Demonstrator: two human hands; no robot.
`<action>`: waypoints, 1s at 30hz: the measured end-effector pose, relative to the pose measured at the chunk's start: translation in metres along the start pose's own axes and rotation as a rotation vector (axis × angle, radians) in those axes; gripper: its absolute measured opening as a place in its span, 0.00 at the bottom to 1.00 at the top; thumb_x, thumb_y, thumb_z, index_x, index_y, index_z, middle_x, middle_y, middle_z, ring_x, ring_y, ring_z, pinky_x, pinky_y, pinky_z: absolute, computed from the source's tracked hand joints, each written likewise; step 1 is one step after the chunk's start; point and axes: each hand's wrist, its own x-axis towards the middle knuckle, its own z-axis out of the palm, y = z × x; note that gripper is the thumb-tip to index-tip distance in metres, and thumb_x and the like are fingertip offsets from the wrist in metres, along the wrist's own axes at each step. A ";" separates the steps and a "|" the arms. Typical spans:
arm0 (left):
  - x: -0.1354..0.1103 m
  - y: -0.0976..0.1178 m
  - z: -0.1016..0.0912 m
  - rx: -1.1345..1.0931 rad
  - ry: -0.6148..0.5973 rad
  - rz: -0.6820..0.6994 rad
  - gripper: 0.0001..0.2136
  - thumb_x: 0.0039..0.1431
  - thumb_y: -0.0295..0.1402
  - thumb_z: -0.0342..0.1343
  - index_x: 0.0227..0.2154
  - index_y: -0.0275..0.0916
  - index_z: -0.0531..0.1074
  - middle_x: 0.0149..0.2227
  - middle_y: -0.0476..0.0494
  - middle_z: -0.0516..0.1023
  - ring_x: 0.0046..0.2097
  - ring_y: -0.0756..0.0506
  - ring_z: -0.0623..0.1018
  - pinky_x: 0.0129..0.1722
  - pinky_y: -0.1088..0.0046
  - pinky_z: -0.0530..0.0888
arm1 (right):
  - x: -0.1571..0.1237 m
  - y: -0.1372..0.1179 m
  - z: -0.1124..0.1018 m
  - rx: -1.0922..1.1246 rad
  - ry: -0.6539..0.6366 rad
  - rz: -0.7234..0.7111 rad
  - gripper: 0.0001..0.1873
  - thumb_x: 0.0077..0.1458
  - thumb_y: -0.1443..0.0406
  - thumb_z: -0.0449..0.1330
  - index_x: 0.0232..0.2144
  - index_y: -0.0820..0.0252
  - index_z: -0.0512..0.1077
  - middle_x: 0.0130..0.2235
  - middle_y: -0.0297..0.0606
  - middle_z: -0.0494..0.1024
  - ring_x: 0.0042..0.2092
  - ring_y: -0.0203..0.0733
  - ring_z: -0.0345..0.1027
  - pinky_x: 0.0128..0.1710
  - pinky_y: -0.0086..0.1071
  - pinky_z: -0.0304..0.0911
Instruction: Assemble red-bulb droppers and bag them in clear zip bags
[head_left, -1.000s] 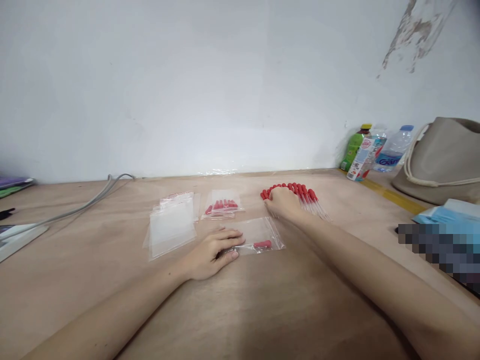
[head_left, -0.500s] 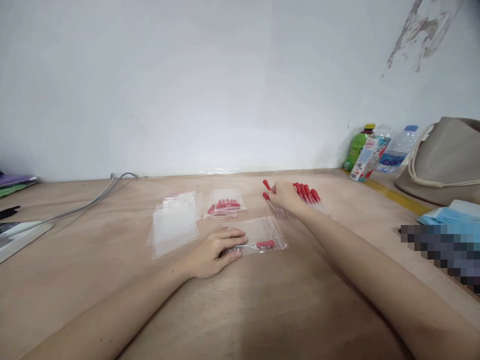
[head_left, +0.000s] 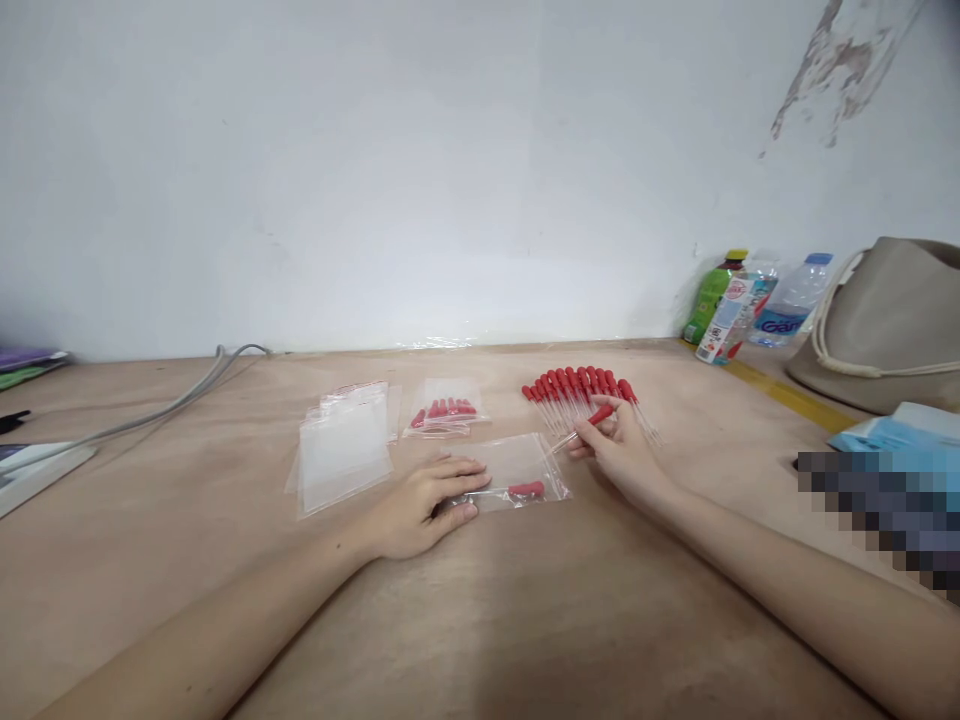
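My left hand [head_left: 424,503] rests on the wooden table [head_left: 525,620], fingers pressed on the mouth of a clear zip bag [head_left: 517,468] that has one red-bulbed dropper inside. My right hand [head_left: 617,448] is just right of that bag and pinches a single red-bulbed dropper [head_left: 585,426], its glass tip pointing left toward the bag. Behind my right hand lies a row of loose red-bulbed droppers [head_left: 581,393]. A filled bag of droppers [head_left: 446,411] lies further back, and a stack of empty zip bags [head_left: 346,446] sits to the left.
Three drink bottles [head_left: 739,300] and a beige bag [head_left: 892,320] stand at the back right by the wall. Blue packaging [head_left: 892,428] lies at the right edge. A grey cable [head_left: 172,405] runs along the left, near a white object [head_left: 37,470].
My right hand lifted off the row of loose droppers with one dropper pinched in it and drew back toward the open bag. My left hand stayed on the bag.
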 end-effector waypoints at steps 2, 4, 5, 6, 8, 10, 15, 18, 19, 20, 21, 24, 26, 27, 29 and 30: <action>-0.001 0.001 0.000 0.008 0.008 -0.015 0.19 0.60 0.37 0.45 0.55 0.45 0.59 0.56 0.44 0.62 0.57 0.43 0.62 0.57 0.58 0.58 | -0.004 0.000 0.004 0.069 -0.033 0.115 0.18 0.51 0.61 0.54 0.42 0.57 0.54 0.27 0.32 0.69 0.28 0.36 0.70 0.32 0.34 0.69; -0.002 0.001 0.000 0.020 0.004 -0.040 0.21 0.60 0.38 0.45 0.57 0.45 0.55 0.58 0.44 0.60 0.58 0.42 0.60 0.57 0.57 0.58 | -0.006 0.000 0.004 0.095 -0.097 0.198 0.11 0.53 0.62 0.51 0.39 0.58 0.58 0.29 0.35 0.70 0.30 0.35 0.70 0.35 0.34 0.68; -0.003 0.001 0.000 0.025 0.002 -0.048 0.22 0.61 0.38 0.45 0.57 0.45 0.54 0.58 0.44 0.59 0.58 0.42 0.60 0.57 0.57 0.58 | -0.007 -0.001 0.004 0.077 -0.134 0.212 0.10 0.53 0.62 0.51 0.37 0.59 0.60 0.29 0.36 0.70 0.30 0.35 0.70 0.36 0.33 0.68; -0.003 0.001 0.000 0.029 0.000 -0.051 0.22 0.61 0.38 0.45 0.58 0.45 0.53 0.59 0.44 0.58 0.59 0.42 0.59 0.57 0.57 0.58 | -0.008 -0.002 0.002 0.035 -0.173 0.204 0.10 0.52 0.62 0.52 0.36 0.61 0.63 0.29 0.36 0.71 0.29 0.34 0.69 0.35 0.32 0.67; -0.003 0.001 0.000 0.034 -0.003 -0.050 0.23 0.61 0.38 0.45 0.58 0.45 0.52 0.59 0.44 0.58 0.59 0.42 0.59 0.57 0.57 0.58 | -0.009 -0.003 -0.002 -0.097 -0.267 0.147 0.13 0.51 0.60 0.54 0.37 0.63 0.67 0.29 0.36 0.72 0.27 0.32 0.66 0.31 0.30 0.65; -0.003 0.001 0.000 0.040 -0.004 -0.050 0.22 0.61 0.38 0.45 0.58 0.45 0.52 0.59 0.44 0.57 0.59 0.42 0.59 0.57 0.58 0.58 | -0.009 -0.005 -0.006 -0.247 -0.375 0.037 0.16 0.49 0.59 0.56 0.38 0.63 0.69 0.29 0.36 0.73 0.26 0.32 0.64 0.29 0.29 0.63; -0.003 0.001 -0.001 0.058 -0.007 -0.065 0.23 0.60 0.39 0.44 0.58 0.44 0.52 0.58 0.43 0.58 0.59 0.41 0.59 0.56 0.58 0.58 | -0.012 -0.008 -0.005 -0.414 -0.530 -0.116 0.11 0.47 0.62 0.57 0.33 0.62 0.71 0.24 0.31 0.69 0.25 0.31 0.60 0.25 0.25 0.56; -0.003 0.001 0.000 0.062 0.005 -0.050 0.23 0.60 0.39 0.45 0.58 0.43 0.52 0.58 0.42 0.59 0.58 0.41 0.59 0.56 0.57 0.59 | -0.013 -0.008 0.000 -0.375 -0.515 -0.033 0.11 0.45 0.62 0.59 0.32 0.63 0.68 0.17 0.26 0.64 0.20 0.29 0.55 0.20 0.23 0.51; -0.002 0.000 0.000 0.060 0.009 -0.044 0.23 0.60 0.39 0.45 0.58 0.43 0.52 0.58 0.42 0.59 0.58 0.41 0.60 0.56 0.57 0.59 | -0.013 -0.008 0.002 -0.359 -0.503 -0.012 0.12 0.44 0.62 0.60 0.31 0.63 0.67 0.17 0.25 0.63 0.19 0.28 0.54 0.19 0.23 0.50; -0.002 0.000 0.001 0.058 0.012 -0.041 0.23 0.60 0.38 0.45 0.58 0.43 0.52 0.58 0.42 0.59 0.58 0.41 0.60 0.56 0.57 0.59 | -0.013 -0.009 0.003 -0.345 -0.493 0.004 0.12 0.43 0.62 0.61 0.30 0.63 0.67 0.17 0.24 0.62 0.19 0.28 0.53 0.19 0.23 0.49; -0.002 0.000 0.001 0.058 0.011 -0.042 0.23 0.60 0.38 0.45 0.58 0.43 0.52 0.58 0.42 0.59 0.58 0.41 0.60 0.56 0.57 0.59 | -0.013 -0.009 0.004 -0.333 -0.490 0.017 0.13 0.42 0.61 0.61 0.30 0.63 0.67 0.17 0.24 0.62 0.19 0.27 0.53 0.19 0.22 0.49; -0.002 0.000 0.001 0.066 -0.001 -0.053 0.24 0.60 0.39 0.45 0.59 0.44 0.51 0.58 0.43 0.58 0.58 0.41 0.59 0.57 0.57 0.58 | -0.014 -0.011 0.007 -0.288 -0.504 0.030 0.13 0.40 0.61 0.63 0.28 0.62 0.66 0.19 0.26 0.66 0.20 0.28 0.57 0.20 0.23 0.53; -0.002 0.000 0.001 0.069 -0.008 -0.055 0.24 0.60 0.39 0.45 0.59 0.44 0.51 0.58 0.43 0.59 0.58 0.41 0.59 0.57 0.57 0.58 | -0.015 -0.010 0.009 -0.277 -0.510 0.024 0.13 0.40 0.60 0.62 0.27 0.62 0.67 0.23 0.30 0.70 0.23 0.30 0.62 0.23 0.24 0.57; -0.003 0.001 0.000 0.067 -0.006 -0.054 0.24 0.60 0.39 0.45 0.59 0.44 0.51 0.58 0.43 0.59 0.58 0.41 0.59 0.57 0.57 0.58 | -0.015 -0.010 0.010 -0.284 -0.501 0.019 0.12 0.41 0.60 0.62 0.27 0.62 0.67 0.24 0.32 0.72 0.24 0.31 0.63 0.23 0.25 0.58; -0.003 0.001 0.000 0.058 -0.001 -0.050 0.24 0.60 0.39 0.45 0.58 0.44 0.52 0.58 0.43 0.59 0.59 0.41 0.59 0.57 0.57 0.58 | -0.014 -0.008 0.011 -0.323 -0.461 0.003 0.12 0.43 0.59 0.61 0.26 0.63 0.69 0.24 0.34 0.73 0.25 0.33 0.65 0.24 0.26 0.59; -0.003 0.000 0.000 0.051 0.003 -0.047 0.23 0.60 0.39 0.45 0.58 0.44 0.52 0.58 0.43 0.59 0.59 0.41 0.59 0.57 0.57 0.58 | -0.014 -0.007 0.012 -0.345 -0.441 -0.005 0.11 0.43 0.59 0.60 0.26 0.63 0.69 0.24 0.35 0.73 0.25 0.33 0.65 0.24 0.26 0.59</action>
